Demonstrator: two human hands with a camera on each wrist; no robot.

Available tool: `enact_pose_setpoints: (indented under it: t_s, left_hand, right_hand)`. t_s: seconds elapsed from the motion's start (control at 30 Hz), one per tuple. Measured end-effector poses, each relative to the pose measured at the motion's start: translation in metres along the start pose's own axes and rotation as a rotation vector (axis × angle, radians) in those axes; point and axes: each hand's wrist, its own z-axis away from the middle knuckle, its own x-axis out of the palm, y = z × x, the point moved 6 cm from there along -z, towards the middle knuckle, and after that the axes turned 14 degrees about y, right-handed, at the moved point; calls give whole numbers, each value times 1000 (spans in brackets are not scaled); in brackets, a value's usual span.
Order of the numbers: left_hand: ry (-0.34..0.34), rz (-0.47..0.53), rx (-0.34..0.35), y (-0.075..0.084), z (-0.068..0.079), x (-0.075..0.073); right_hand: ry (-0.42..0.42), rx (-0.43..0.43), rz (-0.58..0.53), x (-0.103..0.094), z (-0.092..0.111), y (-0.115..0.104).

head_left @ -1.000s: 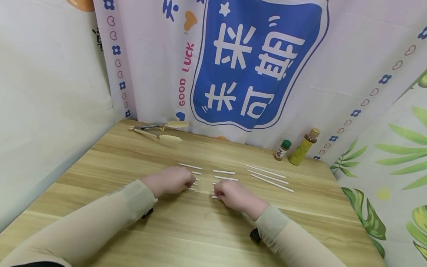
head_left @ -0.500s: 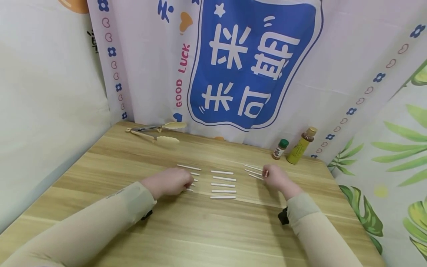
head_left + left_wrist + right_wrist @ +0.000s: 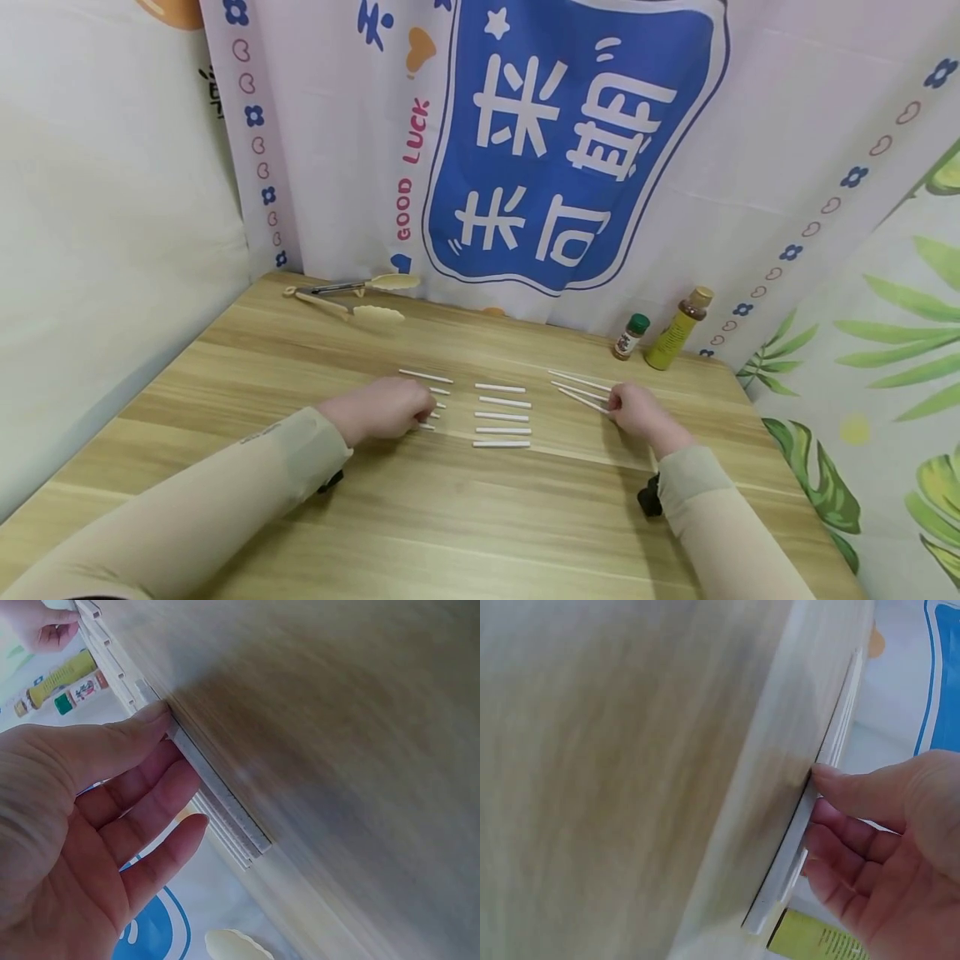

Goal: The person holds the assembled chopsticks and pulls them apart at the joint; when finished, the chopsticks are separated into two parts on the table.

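Evidently, our left hand [image 3: 386, 407] is pinching the nearest white stick [image 3: 221, 791] of the left group, thumb on one side and fingers on the other, probably to stop it rolling. Our right hand [image 3: 637, 412] is pinching the nearest long stick [image 3: 781, 859] of the right group around its middle, perhaps for balance. Between our hands, five short sticks [image 3: 502, 416] are lying apart, nearly parallel, likely for easy picking. Tongs [image 3: 378, 315] are resting at the table's [image 3: 465, 525] back, presumably out of our way.
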Motion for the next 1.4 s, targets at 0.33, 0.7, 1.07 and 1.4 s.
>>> enact_pose_setpoints:
  t_s: [0.33,0.7,1.07,1.4]
  left_hand:
    - [-31,31,-42,-6,0,1]
    - [388,76,35,26,-28,-49]
    - [463,-94,184,65,-37,-44]
    - [454,-53,117,63,-37,-48]
  right_hand:
    - [51,-84,-32,2,1,-54]
    - [68,-377,-171,-12,21,-169]
    - [151,-527,-251,-20,39,-222]
    - [183,-499,-300,-20,40,-216]
